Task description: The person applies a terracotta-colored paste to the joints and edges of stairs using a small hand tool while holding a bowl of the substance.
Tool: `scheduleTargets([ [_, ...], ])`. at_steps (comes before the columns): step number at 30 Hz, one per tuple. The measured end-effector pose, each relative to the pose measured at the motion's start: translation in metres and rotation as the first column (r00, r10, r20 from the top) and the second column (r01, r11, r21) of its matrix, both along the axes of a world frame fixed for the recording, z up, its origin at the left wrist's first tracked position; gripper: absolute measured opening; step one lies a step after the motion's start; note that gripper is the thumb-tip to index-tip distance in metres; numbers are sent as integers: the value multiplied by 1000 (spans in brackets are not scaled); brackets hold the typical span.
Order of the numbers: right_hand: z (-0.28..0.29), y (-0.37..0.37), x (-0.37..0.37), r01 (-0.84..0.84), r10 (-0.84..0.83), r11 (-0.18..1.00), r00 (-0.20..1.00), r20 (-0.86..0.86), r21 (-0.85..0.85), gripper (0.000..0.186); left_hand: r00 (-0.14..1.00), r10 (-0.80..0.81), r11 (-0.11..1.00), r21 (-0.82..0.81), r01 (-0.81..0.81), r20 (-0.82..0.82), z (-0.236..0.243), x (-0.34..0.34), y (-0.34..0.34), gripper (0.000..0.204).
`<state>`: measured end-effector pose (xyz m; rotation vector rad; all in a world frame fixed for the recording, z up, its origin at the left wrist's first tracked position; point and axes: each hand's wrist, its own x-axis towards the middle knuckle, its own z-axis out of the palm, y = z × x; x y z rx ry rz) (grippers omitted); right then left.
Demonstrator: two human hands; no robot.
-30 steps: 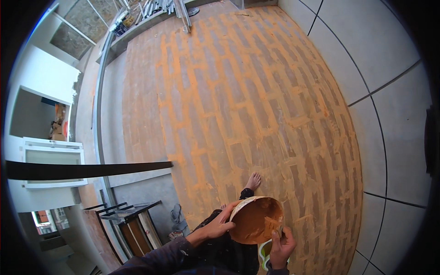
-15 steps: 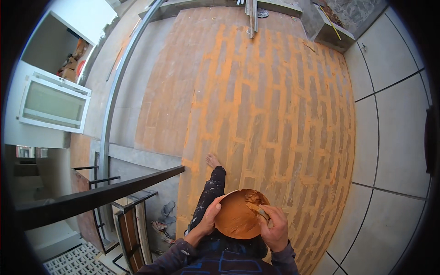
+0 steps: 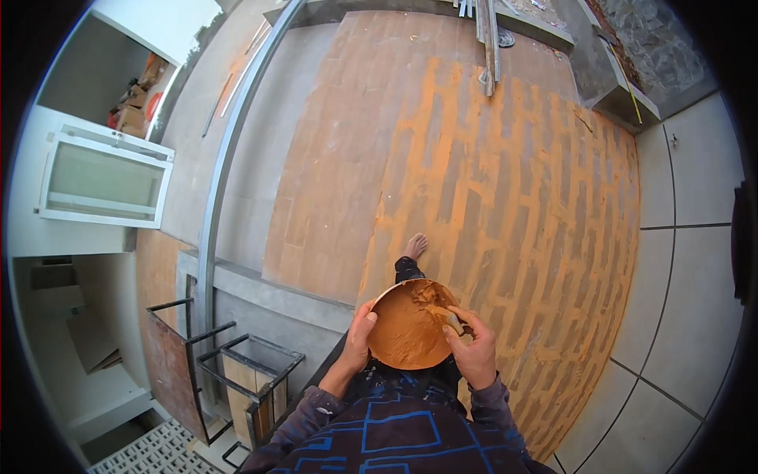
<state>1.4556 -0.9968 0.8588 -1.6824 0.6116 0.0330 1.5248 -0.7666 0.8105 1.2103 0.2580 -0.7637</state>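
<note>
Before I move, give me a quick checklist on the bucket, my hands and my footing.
1. Left hand on the bucket: ok, it grips the rim.
2. Right hand on the tool: ok, held.
3. Orange paste in the bucket: ok, present.
4. Tool's working end: cannot tell, not clearly visible.
5. Bare foot clear of the orange-streaked floor: not ok, it is among the streaks.
6. Other foot's placement: cannot tell, hidden.

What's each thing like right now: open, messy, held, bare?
Tub: open on top.
Orange paste: lumpy, inside the tub.
Left hand: gripping the tub.
Small tool: held, partly hidden.
Right hand: closed on it.
Floor: streaked orange, mainly on the right.
Foot: bare.
</note>
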Motion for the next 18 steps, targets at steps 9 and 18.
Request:
scheduleTargets([
  [9, -7, 1, 260, 76, -61, 972, 996, 72, -223, 31, 958, -245, 963, 150, 223, 149, 4, 282, -19, 58],
  [18, -29, 35, 437, 512, -509, 839, 858, 70, -184, 32, 768, -617, 786, 90, 611, 173, -38, 536, -50, 56],
])
